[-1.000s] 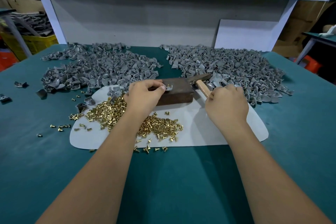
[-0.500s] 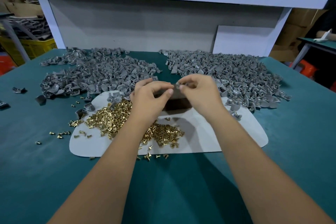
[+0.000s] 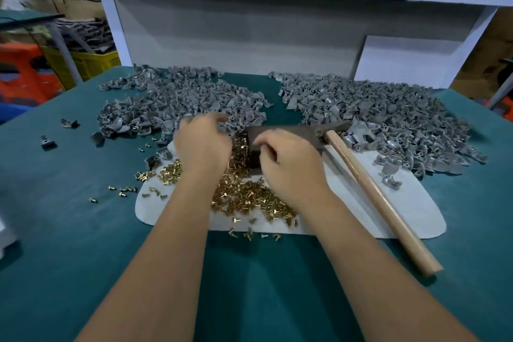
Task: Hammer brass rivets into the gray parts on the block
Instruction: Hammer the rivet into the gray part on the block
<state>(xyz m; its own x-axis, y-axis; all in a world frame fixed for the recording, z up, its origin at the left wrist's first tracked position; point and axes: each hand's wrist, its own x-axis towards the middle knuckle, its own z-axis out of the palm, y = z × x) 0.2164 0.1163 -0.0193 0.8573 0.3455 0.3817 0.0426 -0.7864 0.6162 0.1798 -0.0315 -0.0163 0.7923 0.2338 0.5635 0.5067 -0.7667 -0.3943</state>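
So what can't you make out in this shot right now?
- Head view: left hand is motion-blurred; what it grips, if anything, is unclear.
- Right hand covers the block's front; any part or rivet in its fingers is hidden.
- Hammer head partly merges with the gray parts.

A teal table (image 3: 83, 244) carries two gray-part piles (image 3: 177, 103), a white mat (image 3: 410, 211) and stray brass rivets (image 3: 125, 190).

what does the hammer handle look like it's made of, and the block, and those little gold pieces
Hammer handle: looks like bare light wood, pale tan and matte, with no shine. Block: dark brown with flat faces and sharp edges, probably metal with a dull or rusty finish, though dark hardwood can't be ruled out. Rivets: shiny yellow with bright glints, consistent with polished brass.
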